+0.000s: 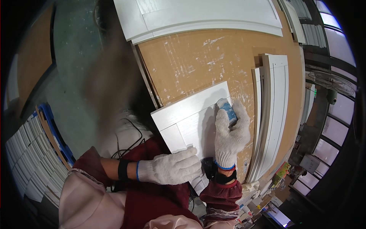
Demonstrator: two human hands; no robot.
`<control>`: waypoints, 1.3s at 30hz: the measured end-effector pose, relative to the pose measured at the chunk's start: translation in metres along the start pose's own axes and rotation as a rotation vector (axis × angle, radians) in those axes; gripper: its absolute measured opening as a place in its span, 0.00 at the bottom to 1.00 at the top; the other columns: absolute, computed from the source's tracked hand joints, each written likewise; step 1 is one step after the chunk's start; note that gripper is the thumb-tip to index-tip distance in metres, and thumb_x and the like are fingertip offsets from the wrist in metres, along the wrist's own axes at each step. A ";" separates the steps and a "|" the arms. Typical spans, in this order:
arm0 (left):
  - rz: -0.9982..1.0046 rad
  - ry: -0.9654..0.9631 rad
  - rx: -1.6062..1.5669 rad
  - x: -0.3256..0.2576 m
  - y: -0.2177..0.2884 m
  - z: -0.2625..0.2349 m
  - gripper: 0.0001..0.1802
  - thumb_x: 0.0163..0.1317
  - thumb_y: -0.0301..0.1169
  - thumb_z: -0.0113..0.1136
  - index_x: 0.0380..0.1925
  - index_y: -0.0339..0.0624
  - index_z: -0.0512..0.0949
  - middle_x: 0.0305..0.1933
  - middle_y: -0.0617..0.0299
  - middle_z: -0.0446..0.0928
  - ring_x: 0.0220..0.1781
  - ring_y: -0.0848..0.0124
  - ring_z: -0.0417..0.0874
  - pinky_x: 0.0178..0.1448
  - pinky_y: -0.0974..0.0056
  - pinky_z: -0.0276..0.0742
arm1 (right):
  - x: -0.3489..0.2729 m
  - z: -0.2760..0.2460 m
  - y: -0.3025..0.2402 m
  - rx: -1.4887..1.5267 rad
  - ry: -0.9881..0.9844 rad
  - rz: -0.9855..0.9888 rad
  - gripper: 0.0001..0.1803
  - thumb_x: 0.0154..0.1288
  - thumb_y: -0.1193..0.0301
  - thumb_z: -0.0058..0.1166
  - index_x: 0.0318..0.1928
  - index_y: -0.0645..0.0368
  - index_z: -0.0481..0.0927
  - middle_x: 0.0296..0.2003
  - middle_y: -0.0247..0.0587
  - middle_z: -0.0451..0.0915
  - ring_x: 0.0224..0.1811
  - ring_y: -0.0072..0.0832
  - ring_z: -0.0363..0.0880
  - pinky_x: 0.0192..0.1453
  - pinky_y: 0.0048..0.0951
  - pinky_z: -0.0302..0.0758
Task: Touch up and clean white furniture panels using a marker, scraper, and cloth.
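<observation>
On streaked tabletop, white panels, green floor

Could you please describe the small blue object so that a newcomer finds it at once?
On the brown table, find the white panel that lies nearest to the person. Near its right edge, the right hand holds the small blue object. Its blue colour sets it apart from the white glove around it and the white panel.
</observation>
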State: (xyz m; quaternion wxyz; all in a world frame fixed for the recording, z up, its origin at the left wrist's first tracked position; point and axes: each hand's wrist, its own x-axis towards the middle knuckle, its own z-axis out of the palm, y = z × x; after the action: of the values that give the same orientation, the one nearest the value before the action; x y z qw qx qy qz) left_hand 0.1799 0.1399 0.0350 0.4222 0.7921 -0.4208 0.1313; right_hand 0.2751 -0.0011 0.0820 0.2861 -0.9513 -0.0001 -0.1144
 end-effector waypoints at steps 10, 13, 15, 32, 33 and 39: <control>0.028 0.114 0.021 0.003 -0.003 0.005 0.07 0.45 0.29 0.58 0.26 0.42 0.77 0.34 0.63 0.73 0.39 0.67 0.76 0.56 0.61 0.76 | -0.002 -0.001 -0.003 -0.159 0.009 -0.080 0.26 0.60 0.68 0.67 0.56 0.66 0.77 0.44 0.52 0.83 0.39 0.28 0.84 0.44 0.26 0.80; 0.001 0.085 0.036 0.003 -0.002 0.005 0.06 0.45 0.29 0.58 0.26 0.42 0.77 0.34 0.63 0.73 0.39 0.67 0.76 0.55 0.61 0.76 | 0.000 -0.001 -0.003 -0.092 -0.037 0.037 0.25 0.61 0.69 0.67 0.57 0.66 0.77 0.43 0.49 0.84 0.38 0.28 0.84 0.44 0.25 0.79; 0.011 0.041 0.043 0.001 -0.001 0.002 0.08 0.47 0.30 0.58 0.29 0.42 0.78 0.36 0.62 0.75 0.45 0.64 0.77 0.62 0.59 0.73 | 0.000 0.001 -0.005 -0.107 -0.002 -0.001 0.25 0.62 0.69 0.65 0.57 0.66 0.76 0.41 0.48 0.84 0.36 0.24 0.82 0.42 0.23 0.78; 0.051 0.030 0.051 -0.001 -0.001 0.003 0.15 0.42 0.29 0.58 0.34 0.38 0.80 0.39 0.58 0.77 0.45 0.62 0.79 0.61 0.58 0.74 | -0.011 -0.028 -0.006 0.396 0.018 0.328 0.24 0.66 0.70 0.60 0.58 0.70 0.71 0.40 0.47 0.79 0.30 0.23 0.79 0.30 0.22 0.77; 0.044 0.021 0.064 -0.001 0.000 0.005 0.15 0.42 0.29 0.58 0.33 0.38 0.80 0.38 0.59 0.77 0.45 0.62 0.79 0.61 0.58 0.74 | -0.012 -0.027 -0.005 0.415 0.020 0.323 0.23 0.66 0.72 0.60 0.58 0.70 0.71 0.42 0.48 0.78 0.31 0.23 0.80 0.30 0.22 0.77; 0.019 0.047 0.097 0.001 0.001 0.002 0.12 0.42 0.28 0.57 0.30 0.39 0.80 0.35 0.61 0.75 0.41 0.65 0.77 0.60 0.60 0.74 | -0.012 -0.021 0.004 0.305 -0.021 0.208 0.25 0.63 0.71 0.65 0.58 0.70 0.75 0.53 0.49 0.79 0.48 0.30 0.81 0.52 0.27 0.77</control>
State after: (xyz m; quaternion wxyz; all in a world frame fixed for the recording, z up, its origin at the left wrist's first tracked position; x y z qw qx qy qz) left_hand 0.1795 0.1373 0.0350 0.3919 0.8044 -0.4113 0.1741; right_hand 0.2589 -0.0152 0.0942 0.4372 -0.8930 0.0781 -0.0731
